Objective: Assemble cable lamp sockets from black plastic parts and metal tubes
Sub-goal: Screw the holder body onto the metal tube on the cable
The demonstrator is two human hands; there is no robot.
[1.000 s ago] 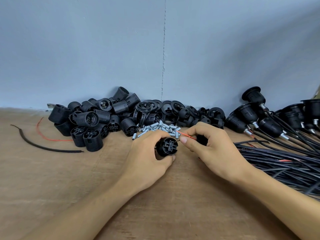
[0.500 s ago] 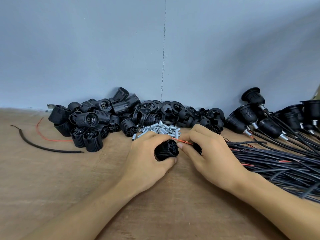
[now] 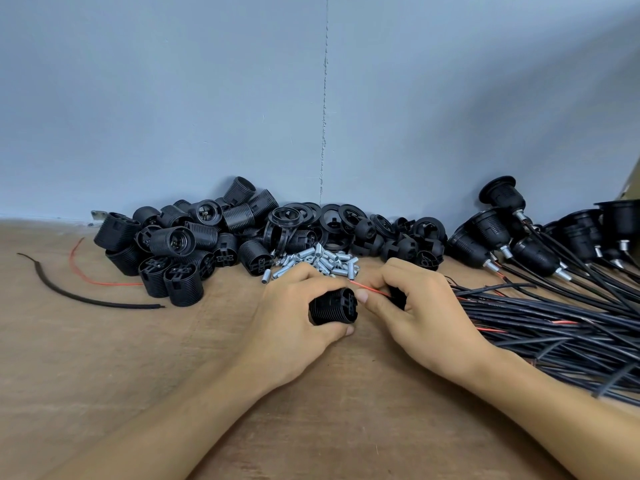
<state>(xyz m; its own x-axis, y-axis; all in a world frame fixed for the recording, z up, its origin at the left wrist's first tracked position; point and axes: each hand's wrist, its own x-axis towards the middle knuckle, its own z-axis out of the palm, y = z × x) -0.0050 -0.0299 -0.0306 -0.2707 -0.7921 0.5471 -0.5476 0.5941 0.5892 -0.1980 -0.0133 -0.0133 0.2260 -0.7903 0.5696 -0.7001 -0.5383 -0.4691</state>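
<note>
Left hand (image 3: 294, 327) curled round a threaded black socket body (image 3: 332, 306), held low over the wooden table (image 3: 104, 375), slotted end facing right. Right hand (image 3: 422, 306) pinches a red wire (image 3: 370, 289) just beside that end; it also grips a second black part (image 3: 398, 296), probably a cap, mostly hidden. Metal tubes (image 3: 318, 259) heaped just behind both hands. Cable bundle (image 3: 554, 320) at right.

A person's left hand (image 3: 294, 327) grips a black ribbed plastic socket body (image 3: 332, 306) on a brown wooden table (image 3: 104, 358), while the right hand (image 3: 426, 306) pinches a thin red wire (image 3: 372, 289) against its end. Short silver metal tubes (image 3: 318, 259) lie heaped just behind, and a bundle of black cables (image 3: 554, 317) lies to the right.
</note>
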